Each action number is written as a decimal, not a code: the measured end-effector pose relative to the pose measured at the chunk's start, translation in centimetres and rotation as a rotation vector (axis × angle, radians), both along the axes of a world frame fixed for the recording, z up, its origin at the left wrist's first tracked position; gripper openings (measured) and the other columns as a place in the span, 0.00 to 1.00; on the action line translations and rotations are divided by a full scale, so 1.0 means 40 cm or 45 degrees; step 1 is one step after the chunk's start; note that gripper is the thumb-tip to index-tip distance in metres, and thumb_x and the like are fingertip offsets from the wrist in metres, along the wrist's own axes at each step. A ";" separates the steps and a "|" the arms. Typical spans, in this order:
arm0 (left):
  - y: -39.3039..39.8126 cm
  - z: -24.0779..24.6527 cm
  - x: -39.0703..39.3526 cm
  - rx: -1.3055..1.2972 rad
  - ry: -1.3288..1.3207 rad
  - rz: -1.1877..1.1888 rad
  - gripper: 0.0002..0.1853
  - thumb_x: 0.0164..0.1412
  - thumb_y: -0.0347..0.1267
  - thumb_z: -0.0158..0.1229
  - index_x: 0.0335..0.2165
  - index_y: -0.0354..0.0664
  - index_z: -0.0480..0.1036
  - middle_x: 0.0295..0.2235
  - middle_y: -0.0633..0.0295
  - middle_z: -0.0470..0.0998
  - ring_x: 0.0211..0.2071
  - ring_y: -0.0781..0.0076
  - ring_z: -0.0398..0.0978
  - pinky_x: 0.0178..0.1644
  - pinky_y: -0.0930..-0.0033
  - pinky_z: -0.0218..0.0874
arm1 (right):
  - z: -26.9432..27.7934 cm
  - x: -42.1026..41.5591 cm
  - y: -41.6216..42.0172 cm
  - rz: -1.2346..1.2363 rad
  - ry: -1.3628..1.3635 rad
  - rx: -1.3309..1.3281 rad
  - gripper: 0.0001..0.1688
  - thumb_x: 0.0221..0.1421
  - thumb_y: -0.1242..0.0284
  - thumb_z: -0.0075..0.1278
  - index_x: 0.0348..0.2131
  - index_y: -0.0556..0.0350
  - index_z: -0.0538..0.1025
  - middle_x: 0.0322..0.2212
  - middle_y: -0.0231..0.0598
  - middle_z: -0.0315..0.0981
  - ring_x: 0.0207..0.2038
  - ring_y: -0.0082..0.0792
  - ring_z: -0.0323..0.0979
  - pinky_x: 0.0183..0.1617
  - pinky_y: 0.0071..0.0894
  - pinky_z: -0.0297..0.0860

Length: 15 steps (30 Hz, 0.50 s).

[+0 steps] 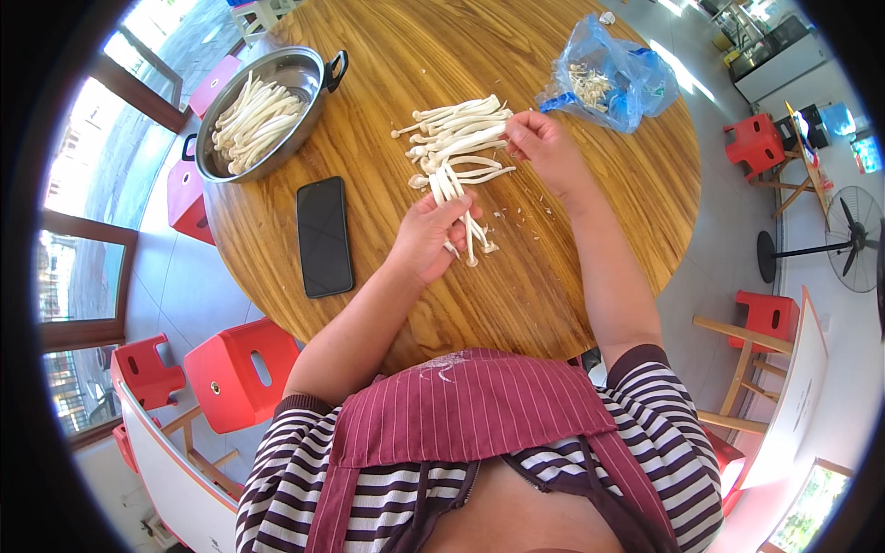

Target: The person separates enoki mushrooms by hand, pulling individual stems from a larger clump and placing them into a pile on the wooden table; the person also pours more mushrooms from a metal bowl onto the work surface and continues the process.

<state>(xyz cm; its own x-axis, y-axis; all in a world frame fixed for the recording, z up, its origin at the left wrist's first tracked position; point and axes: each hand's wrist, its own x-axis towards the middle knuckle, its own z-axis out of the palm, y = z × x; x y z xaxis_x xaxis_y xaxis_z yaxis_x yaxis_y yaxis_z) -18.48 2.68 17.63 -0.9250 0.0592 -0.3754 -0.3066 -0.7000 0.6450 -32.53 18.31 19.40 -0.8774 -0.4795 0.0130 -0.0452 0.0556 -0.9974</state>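
Observation:
In my left hand (437,231) are several long white mushrooms (448,185), their small caps sticking out past the fingers. A loose pile of the same slender mushrooms (456,126) lies on the round wooden table (387,69) just beyond. My right hand (543,148) is at the right end of that pile, thumb and fingertips pinched together at a mushroom's end; whether it grips that mushroom is not plain. At the far left, a two-handled metal pot (308,128) holds a heap of mushrooms (259,124).
A blue plastic bag (615,55) with mushroom scraps (590,86) sits at the far right of the table. A black smartphone (325,236) lies left of my left hand. Small white bits dot the wood. Red plastic stools (242,373) and a standing fan (854,238) stand around.

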 end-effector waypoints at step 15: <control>0.001 -0.006 -0.011 0.097 -0.063 -0.006 0.04 0.58 0.29 0.50 0.33 0.40 0.67 0.26 0.57 0.74 0.14 0.83 0.60 0.17 0.79 0.54 | 0.026 -0.004 0.037 0.476 -0.375 -0.479 0.12 0.56 0.68 0.42 0.26 0.56 0.71 0.22 0.31 0.68 0.24 0.20 0.63 0.26 0.18 0.61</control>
<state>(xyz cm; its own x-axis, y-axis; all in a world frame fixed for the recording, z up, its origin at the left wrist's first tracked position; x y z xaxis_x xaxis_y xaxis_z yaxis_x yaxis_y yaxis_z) -18.91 2.70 17.38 -0.9052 0.0933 -0.4145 -0.3397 -0.7449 0.5742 -32.69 19.81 20.43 -0.6431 -0.7654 0.0237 0.2875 -0.2700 -0.9189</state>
